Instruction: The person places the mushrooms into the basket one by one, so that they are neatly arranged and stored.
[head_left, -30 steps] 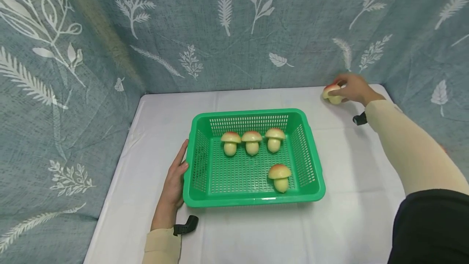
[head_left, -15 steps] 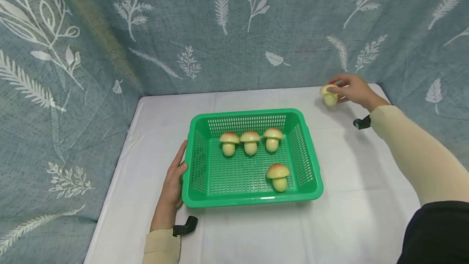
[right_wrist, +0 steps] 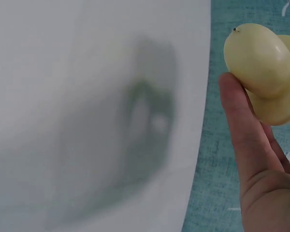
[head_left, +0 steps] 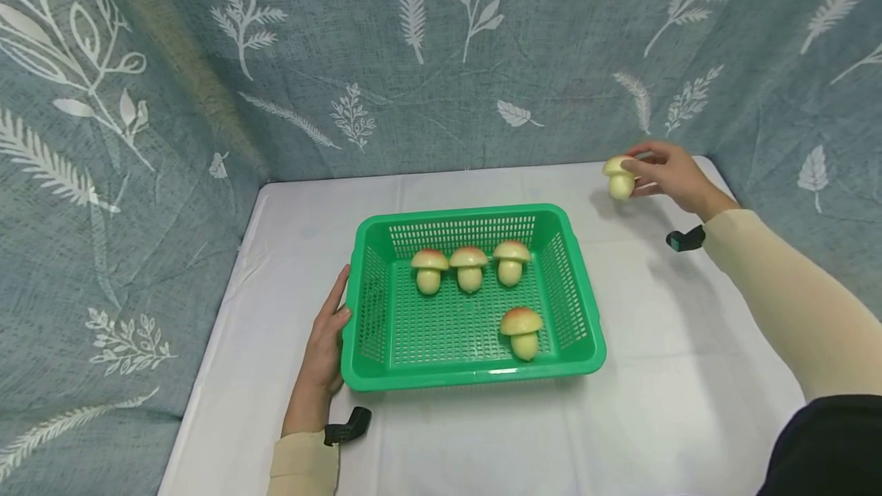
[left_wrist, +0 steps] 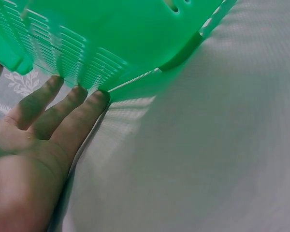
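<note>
Near the far right corner, my right hand holds a toy mushroom by its cap, stem pointing down; its shadow falls on the cloth. The right wrist view shows the pale rounded stem beside a finger. At the middle of the table stands a green plastic basket with slotted walls. Inside it lie several similar mushrooms: a row along the back, including the left one, and a single mushroom at front right. My left hand touches the basket's left side with straightened fingers.
A white cloth covers the table. Blue-grey curtains with white leaf prints stand along the back and both sides. Each wrist carries a small black camera, such as the left one.
My right hand has raised the mushroom slightly off the table at the far right and shifted it a little toward the basket. The left hand and basket hold still.
</note>
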The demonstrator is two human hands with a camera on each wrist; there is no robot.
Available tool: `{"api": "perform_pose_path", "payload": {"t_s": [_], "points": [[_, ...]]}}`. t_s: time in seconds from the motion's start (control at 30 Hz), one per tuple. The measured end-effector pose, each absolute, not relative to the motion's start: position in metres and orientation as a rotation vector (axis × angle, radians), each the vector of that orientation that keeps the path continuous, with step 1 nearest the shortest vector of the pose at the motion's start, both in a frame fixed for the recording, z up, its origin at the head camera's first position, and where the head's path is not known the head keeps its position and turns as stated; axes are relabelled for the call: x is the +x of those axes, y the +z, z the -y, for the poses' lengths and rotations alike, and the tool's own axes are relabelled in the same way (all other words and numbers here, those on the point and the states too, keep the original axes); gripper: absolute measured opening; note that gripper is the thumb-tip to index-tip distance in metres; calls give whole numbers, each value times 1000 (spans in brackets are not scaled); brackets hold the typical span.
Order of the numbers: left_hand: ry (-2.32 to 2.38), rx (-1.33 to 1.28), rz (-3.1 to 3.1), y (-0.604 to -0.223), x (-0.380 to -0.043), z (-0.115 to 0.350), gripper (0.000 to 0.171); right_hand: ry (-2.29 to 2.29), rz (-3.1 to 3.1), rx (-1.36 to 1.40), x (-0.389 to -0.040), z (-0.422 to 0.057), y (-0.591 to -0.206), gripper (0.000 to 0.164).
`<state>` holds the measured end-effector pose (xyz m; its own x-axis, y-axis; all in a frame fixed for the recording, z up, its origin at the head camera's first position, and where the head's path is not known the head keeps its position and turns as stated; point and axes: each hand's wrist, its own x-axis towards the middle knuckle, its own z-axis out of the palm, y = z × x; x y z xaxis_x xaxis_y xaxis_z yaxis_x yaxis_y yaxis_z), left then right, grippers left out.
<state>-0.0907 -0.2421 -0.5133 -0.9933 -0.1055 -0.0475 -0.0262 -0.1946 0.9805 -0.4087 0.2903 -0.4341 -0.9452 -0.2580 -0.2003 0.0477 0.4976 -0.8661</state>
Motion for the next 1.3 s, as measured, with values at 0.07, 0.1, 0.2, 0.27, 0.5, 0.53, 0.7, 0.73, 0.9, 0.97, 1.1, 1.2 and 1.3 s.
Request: {"api": "perform_pose_path", "payload": {"t_s": [0.07,0.1,0.2,0.27,0.5,0.53,0.7,0.73,0.9,0.97,1.1,1.2,1.3], "points": [[-2381,166,1965,-514,-91,242,72,-1461,-2428,-169,-407,-288,-431,58],[-2378,172,1969,-514,-91,242,73,-1478,-2420,-168,-406,-288,-430,58],[-2373,181,1978,-513,-91,242,73,-1518,-2399,-168,-403,-286,-426,56],[-2367,182,1983,-513,-91,242,73,-1544,-2383,-171,-401,-285,-424,54],[-2366,176,1981,-512,-89,240,72,-1587,-2352,-203,-388,-280,-413,53],[-2364,175,1983,-512,-89,240,71,-1587,-2349,-212,-386,-278,-411,54],[-2372,176,1981,-511,-88,238,71,-1623,-2304,-214,-374,-267,-401,54],[-2375,175,1977,-511,-88,238,71,-1633,-2290,-216,-372,-264,-399,54],[-2381,163,1964,-510,-86,240,70,-1639,-2248,-253,-360,-246,-392,56],[-2385,155,1965,-510,-85,242,70,-1636,-2252,-266,-353,-239,-390,55],[-2392,142,1962,-512,-85,245,70,-1637,-2247,-296,-341,-228,-388,54],[-2396,128,1960,-512,-84,248,71,-1641,-2239,-314,-331,-221,-387,54],[-2406,107,1959,-513,-83,250,71,-1671,-2235,-320,-320,-214,-384,52]]}}
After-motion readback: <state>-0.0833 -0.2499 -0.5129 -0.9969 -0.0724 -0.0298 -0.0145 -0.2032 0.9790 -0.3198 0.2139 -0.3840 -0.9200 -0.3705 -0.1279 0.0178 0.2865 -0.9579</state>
